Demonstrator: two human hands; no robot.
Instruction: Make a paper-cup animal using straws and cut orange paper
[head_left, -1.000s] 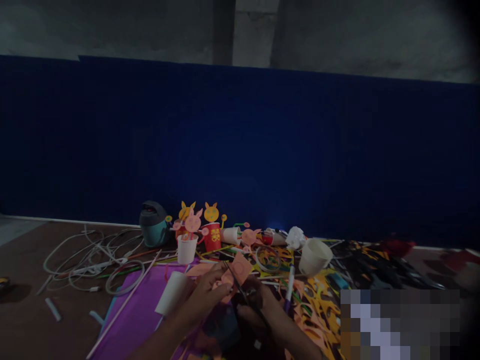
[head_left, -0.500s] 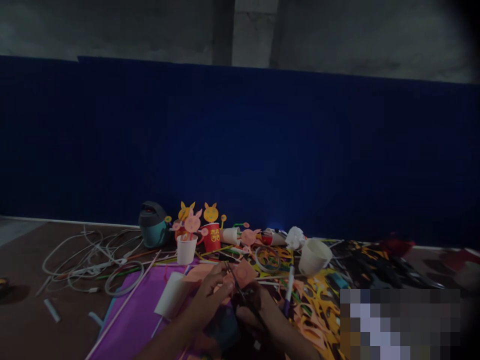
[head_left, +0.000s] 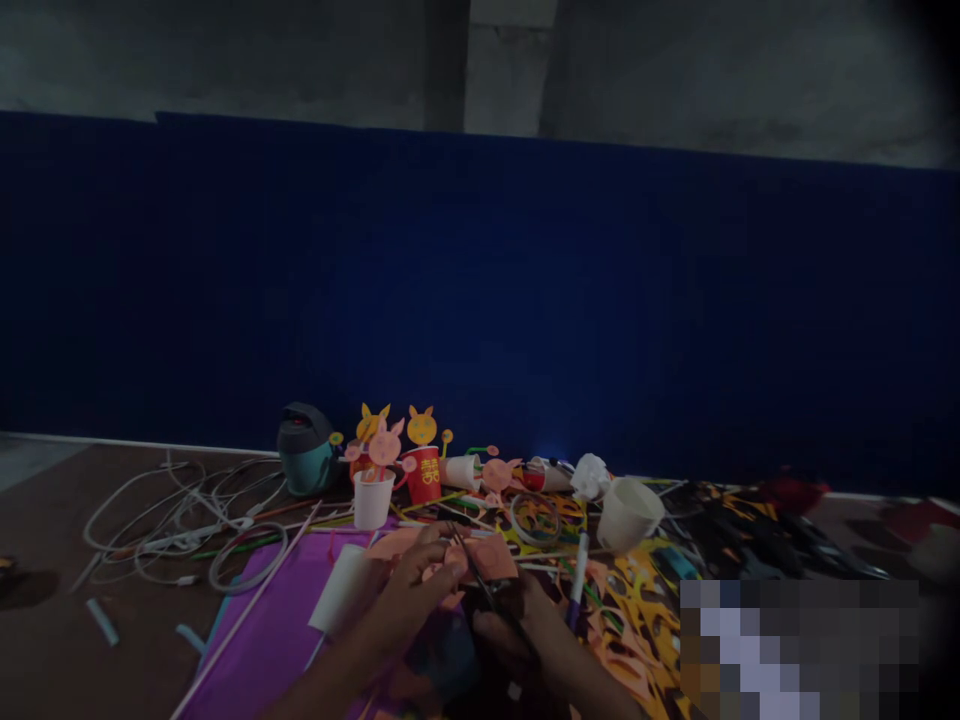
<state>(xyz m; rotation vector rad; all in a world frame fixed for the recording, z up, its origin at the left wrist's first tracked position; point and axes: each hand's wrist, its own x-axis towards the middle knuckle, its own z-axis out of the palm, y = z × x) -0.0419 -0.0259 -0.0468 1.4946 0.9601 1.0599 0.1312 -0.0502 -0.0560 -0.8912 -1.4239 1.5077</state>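
Note:
Pink paper (head_left: 493,556) is pinched in my left hand (head_left: 421,582), whose fingers are closed on its near edge. My right hand (head_left: 534,622) is wrapped round a pair of scissors (head_left: 480,572). The dark blades point up and to the left, at the pink paper close by my left fingertips. Just left of my left hand, a white paper cup (head_left: 343,588) lies on its side on a purple sheet (head_left: 259,625). Behind my hands stand a white cup (head_left: 373,499) with a pink paper animal figure and a red cup (head_left: 425,474) with an orange one.
White cables (head_left: 176,515) lie coiled at the left near a teal and grey speaker-like device (head_left: 306,450). To the right are a white cup (head_left: 631,514), crumpled white paper (head_left: 591,476), a marker (head_left: 579,580) and yellow and pink paper scraps (head_left: 637,620). A blue panel (head_left: 480,300) rises behind.
The pink paper has shifted and tilted slightly between my hands, and its upper corner sits lower. Both hands keep nearly the same place and the same hold.

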